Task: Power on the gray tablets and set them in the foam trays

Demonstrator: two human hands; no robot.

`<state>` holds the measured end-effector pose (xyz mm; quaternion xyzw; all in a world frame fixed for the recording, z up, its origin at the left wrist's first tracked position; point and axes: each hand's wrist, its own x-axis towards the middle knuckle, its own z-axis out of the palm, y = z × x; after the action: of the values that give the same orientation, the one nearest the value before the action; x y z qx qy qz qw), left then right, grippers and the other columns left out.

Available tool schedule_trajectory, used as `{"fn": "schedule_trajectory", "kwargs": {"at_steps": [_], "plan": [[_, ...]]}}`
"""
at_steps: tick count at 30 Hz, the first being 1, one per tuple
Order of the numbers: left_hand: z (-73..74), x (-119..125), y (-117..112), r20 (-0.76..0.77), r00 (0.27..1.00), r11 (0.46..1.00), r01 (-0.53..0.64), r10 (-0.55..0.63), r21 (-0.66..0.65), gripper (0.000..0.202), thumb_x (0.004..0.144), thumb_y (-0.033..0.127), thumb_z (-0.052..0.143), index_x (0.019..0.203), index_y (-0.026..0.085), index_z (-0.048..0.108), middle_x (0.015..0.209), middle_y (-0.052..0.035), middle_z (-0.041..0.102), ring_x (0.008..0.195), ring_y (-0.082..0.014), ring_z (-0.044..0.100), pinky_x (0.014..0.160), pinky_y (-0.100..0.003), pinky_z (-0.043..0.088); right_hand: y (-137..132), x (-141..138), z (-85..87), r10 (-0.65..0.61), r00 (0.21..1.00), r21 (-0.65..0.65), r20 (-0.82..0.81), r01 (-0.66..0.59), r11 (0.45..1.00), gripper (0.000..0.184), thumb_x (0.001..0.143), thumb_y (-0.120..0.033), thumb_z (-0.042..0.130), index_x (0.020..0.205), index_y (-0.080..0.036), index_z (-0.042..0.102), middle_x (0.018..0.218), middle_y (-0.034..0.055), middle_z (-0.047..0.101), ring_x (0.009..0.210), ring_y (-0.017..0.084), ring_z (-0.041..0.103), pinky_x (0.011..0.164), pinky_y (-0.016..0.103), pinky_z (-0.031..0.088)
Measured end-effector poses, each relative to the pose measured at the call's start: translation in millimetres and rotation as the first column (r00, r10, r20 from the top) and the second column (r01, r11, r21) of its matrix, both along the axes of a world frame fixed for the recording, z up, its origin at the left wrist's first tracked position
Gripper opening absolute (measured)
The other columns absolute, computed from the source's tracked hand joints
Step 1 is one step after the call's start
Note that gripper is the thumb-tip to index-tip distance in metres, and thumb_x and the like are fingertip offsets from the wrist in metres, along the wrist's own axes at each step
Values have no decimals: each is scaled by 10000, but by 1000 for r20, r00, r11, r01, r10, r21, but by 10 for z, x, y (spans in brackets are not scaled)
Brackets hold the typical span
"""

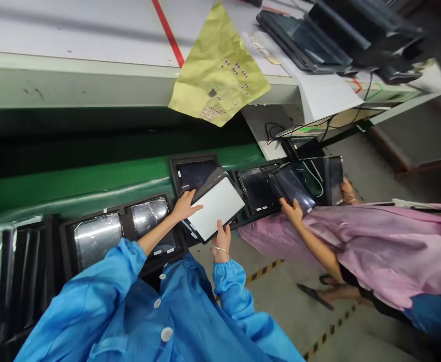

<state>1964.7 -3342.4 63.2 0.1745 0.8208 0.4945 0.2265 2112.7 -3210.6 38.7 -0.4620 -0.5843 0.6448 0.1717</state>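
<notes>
Both my hands hold a flat white-faced display panel [216,208] with a dark edge, tilted above a row of panels. My left hand [183,206] grips its left edge. My right hand [221,241], with a bangle at the wrist, holds its lower edge, fingers on the white face. Under it lies a black tray with a dark glass panel [195,175]. Blue smock sleeves cover both my arms. Further along the row, a co-worker's hand [292,210] rests on a dark glass panel [292,188], and that person's other hand [347,191] is behind a black panel.
A green conveyor belt [73,171] carries black trays with silvery foil-covered panels [98,240] toward the left. Above it is a white bench with a red line, crumpled yellow paper [218,68], white paper [329,90] and stacked dark panels [303,42]. Striped tape marks the concrete floor [277,296].
</notes>
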Motion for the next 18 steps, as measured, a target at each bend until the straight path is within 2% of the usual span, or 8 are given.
{"fn": "schedule_trajectory", "kwargs": {"at_steps": [4,7,9,12,15,18], "plan": [[-127,-332,685,-5,975,975,220,-220,-19,451,978,394,679,1376,195,610,1454,-132,598,1286,-305,612,1080,-567,518,284,-22,-136,-136,983,-20,125,140,990,336,1018,-487,618,1083,-159,644,915,11,677,695,119,637,632,276,564],[-268,-390,918,19,956,955,292,-292,-55,430,979,381,681,1358,187,619,1430,-131,609,1261,-299,625,1053,-553,542,413,-17,-241,-142,968,-54,206,156,986,306,1023,-440,637,1129,-154,654,961,21,686,730,125,654,647,279,582],[-349,-392,930,32,948,946,318,-316,-71,422,981,378,679,1352,187,620,1416,-129,615,1240,-292,635,1037,-542,555,451,6,-297,-118,965,-69,234,137,988,297,1018,-417,652,1157,-155,657,1020,36,698,797,143,682,696,305,606],[-406,-409,823,35,937,935,348,-346,-65,400,987,372,672,1339,189,627,1399,-127,625,1211,-278,649,1014,-518,571,417,65,-368,-60,966,-76,253,82,994,291,1014,-394,661,1183,-157,655,1081,51,702,868,164,698,755,337,622],[-381,-439,717,31,933,931,359,-358,-63,372,992,372,665,1314,188,640,1364,-119,645,1167,-263,667,986,-491,588,321,129,-434,30,966,-78,256,-10,997,283,1010,-381,667,1182,-157,655,1088,52,703,877,167,700,764,343,622],[-294,-414,660,13,946,943,325,-325,-73,368,992,378,665,1302,182,646,1350,-116,651,1157,-261,671,978,-486,592,279,210,-467,147,966,-68,214,-136,988,299,1009,-390,668,1199,-160,651,1110,58,698,894,174,699,767,349,624]]}}
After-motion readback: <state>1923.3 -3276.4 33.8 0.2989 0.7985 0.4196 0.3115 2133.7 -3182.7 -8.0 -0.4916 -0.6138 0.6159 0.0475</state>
